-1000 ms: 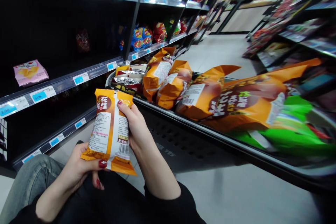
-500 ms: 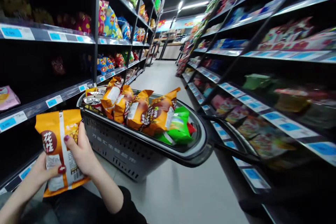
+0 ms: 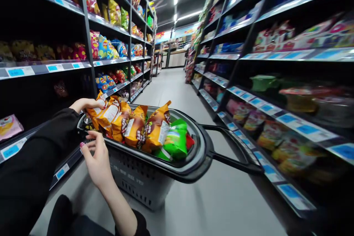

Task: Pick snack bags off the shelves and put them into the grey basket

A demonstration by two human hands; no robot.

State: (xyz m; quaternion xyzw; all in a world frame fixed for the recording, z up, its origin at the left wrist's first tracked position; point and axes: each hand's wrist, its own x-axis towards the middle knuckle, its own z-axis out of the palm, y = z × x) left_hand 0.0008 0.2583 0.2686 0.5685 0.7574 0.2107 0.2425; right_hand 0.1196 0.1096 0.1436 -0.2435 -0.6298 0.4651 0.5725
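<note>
My left hand (image 3: 87, 104) grips an orange snack bag (image 3: 94, 117) by its upper part, at the near-left end of a grey shopping basket (image 3: 138, 182). That bag leans on the other orange bags; its lower part is hidden in the basket. My right hand (image 3: 97, 160) hovers beside the basket's near rim, holding nothing, with its fingers bent and apart. Several orange bags stand in a row inside, among them a large one (image 3: 156, 128) near the middle. A green bag (image 3: 176, 139) and a bit of red packaging (image 3: 190, 141) lie at the right end.
The basket's black handle (image 3: 235, 147) sticks out to the right. Shelves with chip bags (image 3: 112, 49) line the left side, and packaged goods fill shelves (image 3: 272, 105) on the right. A grey floor aisle (image 3: 174, 88) runs ahead to a counter (image 3: 177, 59).
The orange bag, held in both hands left of the basket, has moved right into its left end. My right hand has let go of it. The view has shifted slightly.
</note>
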